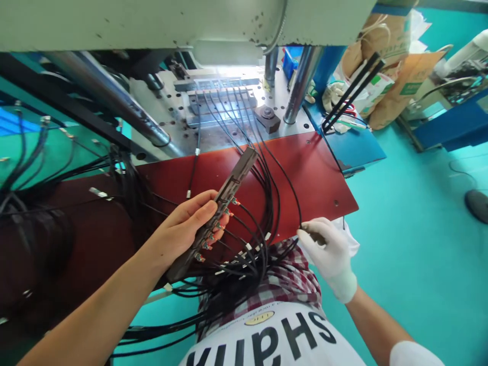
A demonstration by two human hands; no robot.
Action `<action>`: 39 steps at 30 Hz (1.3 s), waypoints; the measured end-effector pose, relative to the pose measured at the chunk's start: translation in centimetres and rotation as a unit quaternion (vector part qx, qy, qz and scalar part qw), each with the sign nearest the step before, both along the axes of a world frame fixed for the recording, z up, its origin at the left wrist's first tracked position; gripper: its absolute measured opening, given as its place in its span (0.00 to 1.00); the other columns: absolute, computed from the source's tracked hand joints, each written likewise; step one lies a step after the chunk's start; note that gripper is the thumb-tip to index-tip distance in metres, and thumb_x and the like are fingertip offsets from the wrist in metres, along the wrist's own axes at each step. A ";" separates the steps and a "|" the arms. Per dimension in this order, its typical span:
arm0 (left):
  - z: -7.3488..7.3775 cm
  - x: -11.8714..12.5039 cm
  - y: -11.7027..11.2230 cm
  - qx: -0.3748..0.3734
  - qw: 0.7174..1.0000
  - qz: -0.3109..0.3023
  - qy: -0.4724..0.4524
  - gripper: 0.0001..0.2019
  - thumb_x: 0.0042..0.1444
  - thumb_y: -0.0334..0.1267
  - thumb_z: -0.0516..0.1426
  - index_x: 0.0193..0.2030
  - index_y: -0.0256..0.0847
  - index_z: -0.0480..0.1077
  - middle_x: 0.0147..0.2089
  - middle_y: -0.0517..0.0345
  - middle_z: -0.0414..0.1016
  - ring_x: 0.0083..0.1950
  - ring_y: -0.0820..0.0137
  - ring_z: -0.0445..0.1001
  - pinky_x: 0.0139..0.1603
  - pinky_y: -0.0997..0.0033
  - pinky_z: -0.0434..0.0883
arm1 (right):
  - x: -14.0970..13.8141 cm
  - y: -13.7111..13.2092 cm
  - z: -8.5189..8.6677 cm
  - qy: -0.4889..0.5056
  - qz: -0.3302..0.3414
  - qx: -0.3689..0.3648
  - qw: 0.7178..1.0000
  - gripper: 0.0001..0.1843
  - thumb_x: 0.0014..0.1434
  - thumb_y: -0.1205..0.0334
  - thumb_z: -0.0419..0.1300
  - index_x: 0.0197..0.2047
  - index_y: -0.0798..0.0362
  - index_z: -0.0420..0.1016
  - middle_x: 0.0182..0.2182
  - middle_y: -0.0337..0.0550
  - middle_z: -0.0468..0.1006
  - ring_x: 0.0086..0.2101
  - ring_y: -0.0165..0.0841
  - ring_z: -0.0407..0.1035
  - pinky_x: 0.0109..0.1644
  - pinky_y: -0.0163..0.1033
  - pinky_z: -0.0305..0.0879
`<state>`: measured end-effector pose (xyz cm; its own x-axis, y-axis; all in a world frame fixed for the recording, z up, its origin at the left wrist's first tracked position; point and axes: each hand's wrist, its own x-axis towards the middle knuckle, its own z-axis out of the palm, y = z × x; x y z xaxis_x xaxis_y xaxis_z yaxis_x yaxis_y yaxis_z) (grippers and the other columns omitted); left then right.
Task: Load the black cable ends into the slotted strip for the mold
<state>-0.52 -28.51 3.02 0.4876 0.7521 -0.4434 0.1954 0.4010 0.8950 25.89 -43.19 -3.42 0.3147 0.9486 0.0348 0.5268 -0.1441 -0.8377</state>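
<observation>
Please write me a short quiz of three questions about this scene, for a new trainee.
1. True or false: the left hand is bare and grips the long dark bar.
2. What does the right hand wear? A) white glove B) black glove C) nothing
3. Fill in: the right fingertips pinch a black ____ over the red plate.

Key: 1 true; 2 A; 3 cable.

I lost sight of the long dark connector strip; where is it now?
In the head view, the long dark connector strip sits centre-left, gripped in the bare left hand above the red-brown table, with black cables to its right.
</observation>
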 end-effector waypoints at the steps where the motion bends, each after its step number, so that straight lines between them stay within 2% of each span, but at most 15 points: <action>1: 0.4 -0.1 0.1 -0.008 1.000 -0.004 -0.009 0.18 0.63 0.54 0.56 0.47 0.41 0.66 0.35 0.58 0.71 0.28 0.77 0.70 0.23 0.82 0.66 | -0.1 -0.3 -0.3 0.001 -0.015 0.021 1.000 0.06 0.61 0.60 0.63 0.43 0.46 0.75 0.39 0.43 0.75 0.32 0.33 0.67 0.36 0.42 0.66; 3: 1.0 -0.2 0.3 -0.008 1.000 -0.016 -0.019 0.17 0.63 0.54 0.56 0.46 0.41 0.66 0.35 0.58 0.70 0.29 0.78 0.70 0.24 0.82 0.67 | -0.4 -0.7 -0.6 -0.016 -0.045 0.069 0.996 0.11 0.60 0.63 0.64 0.46 0.45 0.76 0.42 0.43 0.76 0.33 0.33 0.68 0.36 0.43 0.66; 5: 1.7 -0.2 0.7 0.023 0.999 -0.031 -0.008 0.17 0.63 0.53 0.56 0.44 0.40 0.65 0.34 0.59 0.68 0.29 0.78 0.69 0.25 0.82 0.68 | -0.7 -0.8 -0.1 -0.003 -0.066 0.091 0.994 0.10 0.60 0.63 0.64 0.46 0.46 0.77 0.44 0.44 0.76 0.34 0.35 0.69 0.36 0.44 0.66; 8: 2.4 -0.4 1.3 0.084 0.994 -0.066 0.027 0.18 0.63 0.54 0.55 0.43 0.39 0.65 0.33 0.60 0.67 0.29 0.78 0.69 0.25 0.82 0.69 | -0.2 -0.1 2.3 0.161 -0.124 0.082 0.976 0.07 0.64 0.58 0.61 0.44 0.48 0.75 0.39 0.46 0.76 0.28 0.32 0.67 0.29 0.40 0.62; 9: 2.5 -0.5 1.5 0.103 0.991 -0.079 0.040 0.18 0.64 0.55 0.55 0.43 0.39 0.66 0.33 0.60 0.67 0.29 0.78 0.69 0.25 0.81 0.70 | 0.2 0.5 3.4 0.244 -0.144 0.087 0.955 0.07 0.64 0.56 0.60 0.44 0.49 0.73 0.36 0.45 0.76 0.25 0.29 0.65 0.25 0.38 0.59; 11: 2.7 -0.6 1.7 0.131 0.983 -0.109 0.065 0.19 0.64 0.55 0.54 0.45 0.40 0.66 0.34 0.60 0.67 0.30 0.77 0.69 0.27 0.79 0.71 | 1.2 2.3 5.3 0.406 -0.157 0.151 0.888 0.11 0.63 0.52 0.62 0.42 0.50 0.69 0.28 0.38 0.71 0.19 0.23 0.55 0.21 0.34 0.52; 13: 2.7 -0.6 1.9 0.144 0.976 -0.136 0.088 0.19 0.64 0.56 0.53 0.46 0.40 0.67 0.35 0.60 0.68 0.31 0.76 0.69 0.27 0.79 0.71 | 1.6 4.6 6.5 0.515 -0.111 0.215 0.822 0.13 0.61 0.52 0.65 0.39 0.50 0.69 0.21 0.31 0.61 0.17 0.21 0.47 0.22 0.32 0.52; 14: 2.6 -0.5 1.9 0.153 0.972 -0.148 0.097 0.19 0.64 0.56 0.52 0.46 0.40 0.67 0.35 0.60 0.68 0.31 0.76 0.69 0.27 0.79 0.69 | 1.4 5.8 6.7 0.531 -0.082 0.208 0.817 0.13 0.60 0.52 0.65 0.38 0.51 0.70 0.20 0.30 0.58 0.17 0.21 0.46 0.22 0.31 0.52; 15: 2.5 -0.4 1.9 0.162 0.969 -0.156 0.104 0.19 0.65 0.56 0.52 0.46 0.40 0.67 0.35 0.60 0.68 0.31 0.76 0.69 0.27 0.80 0.68 | 0.9 6.9 6.7 0.517 -0.060 0.174 0.836 0.11 0.61 0.52 0.65 0.38 0.51 0.72 0.19 0.30 0.60 0.17 0.20 0.45 0.23 0.31 0.51; 17: 2.3 -0.1 1.9 0.174 0.966 -0.161 0.104 0.19 0.65 0.55 0.52 0.44 0.39 0.67 0.33 0.61 0.68 0.30 0.77 0.67 0.27 0.80 0.66 | -0.7 8.7 6.2 0.421 -0.010 0.067 0.905 0.11 0.62 0.54 0.64 0.39 0.53 0.77 0.23 0.35 0.68 0.19 0.19 0.51 0.23 0.29 0.51; 19: 2.0 0.1 1.8 0.169 0.969 -0.156 0.090 0.18 0.65 0.54 0.52 0.42 0.38 0.67 0.32 0.62 0.67 0.30 0.78 0.66 0.28 0.80 0.66 | -2.5 9.9 5.5 0.333 0.069 -0.003 0.940 0.13 0.62 0.54 0.63 0.37 0.56 0.79 0.27 0.40 0.73 0.24 0.21 0.60 0.28 0.29 0.57; 22: 1.6 0.1 1.8 0.151 0.976 -0.144 0.069 0.17 0.65 0.52 0.53 0.41 0.38 0.66 0.32 0.63 0.66 0.29 0.78 0.66 0.29 0.80 0.67 | -4.4 10.8 5.0 0.306 0.160 -0.029 0.938 0.15 0.62 0.55 0.63 0.32 0.59 0.77 0.27 0.41 0.74 0.30 0.26 0.67 0.36 0.31 0.64; 25: 1.2 -0.1 1.9 0.132 0.980 -0.137 0.059 0.17 0.65 0.53 0.53 0.41 0.38 0.65 0.32 0.64 0.65 0.29 0.77 0.66 0.28 0.79 0.67 | -5.0 11.4 5.0 0.314 0.179 -0.035 0.932 0.13 0.62 0.58 0.62 0.30 0.59 0.75 0.27 0.40 0.73 0.31 0.25 0.66 0.36 0.30 0.63; 30: 0.6 -0.2 2.0 0.151 0.977 -0.136 0.069 0.19 0.65 0.55 0.52 0.41 0.38 0.66 0.33 0.62 0.68 0.31 0.76 0.67 0.30 0.77 0.66 | -5.2 11.8 4.6 0.326 0.167 -0.026 0.930 0.14 0.62 0.57 0.63 0.30 0.59 0.76 0.27 0.39 0.73 0.30 0.24 0.66 0.35 0.29 0.62; 39: 0.4 -0.3 1.3 0.199 0.968 -0.126 0.090 0.19 0.66 0.55 0.51 0.41 0.38 0.64 0.31 0.63 0.64 0.30 0.77 0.65 0.28 0.78 0.63 | -5.8 11.5 3.5 0.313 0.141 -0.034 0.939 0.15 0.62 0.55 0.63 0.30 0.58 0.73 0.25 0.38 0.71 0.29 0.24 0.64 0.34 0.30 0.59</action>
<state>-0.80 -27.20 3.44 0.6199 0.7479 -0.2374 0.4095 -0.0503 0.9109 20.04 -31.65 0.04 -0.0106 0.9906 -0.1367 -0.0406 -0.1370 -0.9897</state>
